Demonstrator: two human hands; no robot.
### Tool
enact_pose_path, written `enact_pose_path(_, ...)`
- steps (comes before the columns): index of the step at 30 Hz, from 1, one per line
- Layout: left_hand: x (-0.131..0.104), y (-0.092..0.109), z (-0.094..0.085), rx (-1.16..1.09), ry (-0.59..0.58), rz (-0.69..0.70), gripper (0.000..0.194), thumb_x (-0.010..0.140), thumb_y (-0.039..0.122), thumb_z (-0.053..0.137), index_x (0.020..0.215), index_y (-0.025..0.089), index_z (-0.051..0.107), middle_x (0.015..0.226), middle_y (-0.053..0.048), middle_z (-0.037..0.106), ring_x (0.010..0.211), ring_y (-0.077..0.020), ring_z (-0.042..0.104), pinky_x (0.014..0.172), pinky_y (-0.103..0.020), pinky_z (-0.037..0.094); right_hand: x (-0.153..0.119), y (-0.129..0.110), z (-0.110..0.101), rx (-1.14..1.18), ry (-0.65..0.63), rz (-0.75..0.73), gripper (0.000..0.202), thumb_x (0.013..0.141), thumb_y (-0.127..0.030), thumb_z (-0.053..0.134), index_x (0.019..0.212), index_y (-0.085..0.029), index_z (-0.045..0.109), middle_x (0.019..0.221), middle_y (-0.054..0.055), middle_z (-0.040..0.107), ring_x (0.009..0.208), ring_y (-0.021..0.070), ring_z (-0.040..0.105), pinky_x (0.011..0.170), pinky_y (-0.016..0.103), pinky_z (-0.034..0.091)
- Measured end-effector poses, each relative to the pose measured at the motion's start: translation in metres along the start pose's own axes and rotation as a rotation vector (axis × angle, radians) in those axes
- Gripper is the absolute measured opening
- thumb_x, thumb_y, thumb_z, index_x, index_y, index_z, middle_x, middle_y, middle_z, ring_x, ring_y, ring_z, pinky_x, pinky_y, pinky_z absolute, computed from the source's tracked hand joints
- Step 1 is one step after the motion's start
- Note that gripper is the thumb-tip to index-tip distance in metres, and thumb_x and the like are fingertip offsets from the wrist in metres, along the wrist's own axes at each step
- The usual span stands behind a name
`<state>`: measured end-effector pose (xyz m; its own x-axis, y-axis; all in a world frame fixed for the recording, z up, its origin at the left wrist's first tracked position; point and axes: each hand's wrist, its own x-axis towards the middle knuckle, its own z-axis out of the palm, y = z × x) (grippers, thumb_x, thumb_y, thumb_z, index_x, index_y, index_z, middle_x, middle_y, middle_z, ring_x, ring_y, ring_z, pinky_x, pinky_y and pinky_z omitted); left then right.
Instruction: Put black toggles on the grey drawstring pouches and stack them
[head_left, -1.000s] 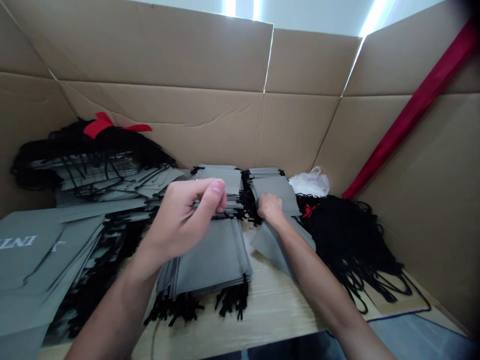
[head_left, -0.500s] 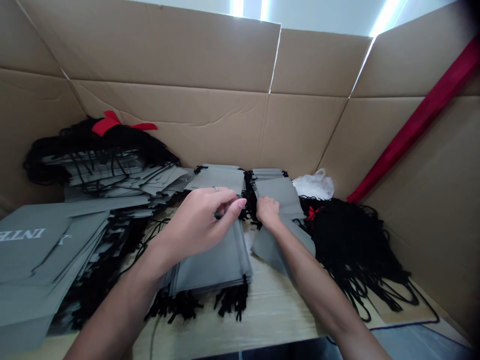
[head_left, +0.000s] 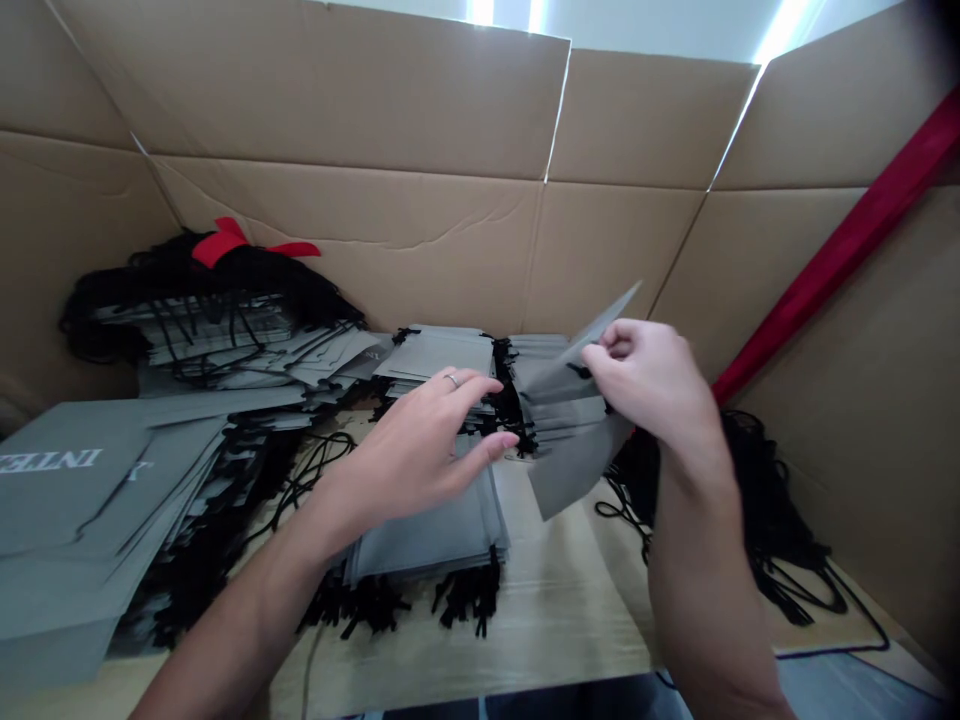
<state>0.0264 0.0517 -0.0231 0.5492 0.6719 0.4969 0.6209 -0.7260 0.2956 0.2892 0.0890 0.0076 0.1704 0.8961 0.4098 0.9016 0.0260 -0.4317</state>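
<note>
My right hand [head_left: 652, 380] pinches a thin grey pouch [head_left: 577, 465] between thumb and fingers, raised and tilted at the right stack of grey pouches [head_left: 541, 346]. A small black piece shows on the pouch near my thumb. My left hand [head_left: 427, 440], with a ring on one finger, is open with thumb and fingers apart. It hovers over the middle stack of grey pouches [head_left: 427, 545], whose black cord ends stick out at the front. Behind it lies another grey stack [head_left: 442, 350].
Black cords [head_left: 757, 490] lie in a heap on the right. At the left are large grey printed pouches [head_left: 67, 500] and a black cord bundle [head_left: 150, 275] with a red ribbon [head_left: 221, 243]. Cardboard walls [head_left: 360, 210] enclose the wooden table [head_left: 555, 620]; a dark red strip [head_left: 840, 260] crosses the right wall.
My right hand has lifted the grey pouch up and to the right. The fingers of my left hand have spread from a closer pinch, while the hand stays over the middle stack.
</note>
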Motion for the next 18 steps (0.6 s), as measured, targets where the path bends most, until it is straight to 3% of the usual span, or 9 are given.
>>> enact_pose_path(1, 0.000, 0.003, 0.003, -0.009, 0.016, 0.026, 0.057, 0.109, 0.045, 0.069, 0.157, 0.017, 0.058, 0.158, -0.016, 0.065, 0.132, -0.0298, 0.069, 0.086, -0.038, 0.061, -0.012, -0.005, -0.013, 0.278, 0.034, -0.071, 0.018, 0.093, -0.022, 0.066, 0.077, -0.024, 0.057, 0.067, -0.001, 0.063, 0.057, 0.0147, 0.056, 0.052, 0.026, 0.041)
enact_pose_path(3, 0.000, 0.009, 0.010, -0.013, 0.103, 0.111, 0.072, 0.106, 0.044, 0.074, 0.166, 0.016, 0.047, 0.170, -0.018, 0.054, 0.148, -0.0319, 0.061, 0.103, -0.042, 0.062, -0.037, -0.017, -0.030, 0.689, -0.032, -0.188, 0.024, 0.089, -0.021, 0.067, 0.071, -0.024, 0.052, 0.056, -0.006, 0.045, 0.046, 0.0098, 0.035, 0.042, 0.024, 0.024)
enact_pose_path(5, 0.000, 0.014, 0.014, 0.069, 0.248, 0.221, 0.065, 0.107, 0.037, 0.074, 0.162, 0.014, 0.050, 0.162, -0.019, 0.062, 0.146, -0.0329, 0.062, 0.113, -0.046, 0.057, -0.056, -0.029, -0.035, 0.829, -0.096, -0.256, 0.025, 0.089, -0.021, 0.070, 0.070, -0.024, 0.052, 0.056, -0.007, 0.041, 0.046, 0.0085, 0.032, 0.039, 0.023, 0.021)
enact_pose_path(7, -0.002, 0.018, 0.014, 0.202, 0.375, 0.303, 0.046, 0.108, 0.023, 0.069, 0.152, 0.014, 0.057, 0.145, -0.016, 0.073, 0.132, -0.0322, 0.070, 0.108, -0.048, 0.056, -0.067, -0.037, -0.035, 0.857, -0.173, -0.293, 0.025, 0.091, -0.023, 0.071, 0.073, -0.024, 0.053, 0.059, -0.006, 0.046, 0.049, 0.0092, 0.039, 0.040, 0.022, 0.028)
enact_pose_path(10, -0.005, 0.020, 0.008, 0.312, 0.423, 0.319, 0.034, 0.105, 0.006, 0.058, 0.138, 0.013, 0.062, 0.121, -0.012, 0.080, 0.109, -0.0284, 0.074, 0.094, -0.045, 0.053, -0.070, -0.040, -0.032, 0.813, -0.258, -0.361, 0.020, 0.098, -0.028, 0.072, 0.081, -0.022, 0.063, 0.065, -0.003, 0.057, 0.055, 0.0112, 0.049, 0.045, 0.022, 0.038)
enact_pose_path(14, -0.006, 0.017, -0.002, 0.372, 0.449, 0.256, 0.021, 0.096, 0.004, 0.051, 0.106, 0.016, 0.064, 0.086, -0.004, 0.072, 0.080, -0.0239, 0.065, 0.089, -0.047, 0.049, -0.071, -0.033, -0.032, 0.666, -0.218, -0.466, 0.004, 0.099, -0.022, 0.074, 0.095, -0.022, 0.073, 0.076, -0.003, 0.069, 0.054, 0.0095, 0.048, 0.048, 0.024, 0.038)
enact_pose_path(16, -0.006, 0.017, -0.006, 0.350, 0.418, 0.235, 0.021, 0.092, 0.004, 0.048, 0.101, 0.017, 0.062, 0.085, -0.005, 0.069, 0.079, -0.0241, 0.062, 0.088, -0.047, 0.049, -0.073, -0.031, -0.031, 0.629, -0.188, -0.572, 0.027, 0.092, -0.014, 0.079, 0.116, -0.026, 0.076, 0.091, -0.004, 0.073, 0.052, 0.0072, 0.041, 0.049, 0.025, 0.038)
enact_pose_path(18, -0.008, 0.021, -0.011, 0.241, 0.337, 0.221, 0.023, 0.092, 0.006, 0.047, 0.105, 0.017, 0.062, 0.090, -0.005, 0.069, 0.081, -0.0237, 0.061, 0.084, -0.044, 0.050, -0.074, -0.033, -0.028, 0.616, -0.184, -0.695, 0.046, 0.090, -0.013, 0.084, 0.132, -0.029, 0.074, 0.105, -0.003, 0.074, 0.057, 0.0079, 0.043, 0.054, 0.025, 0.043)
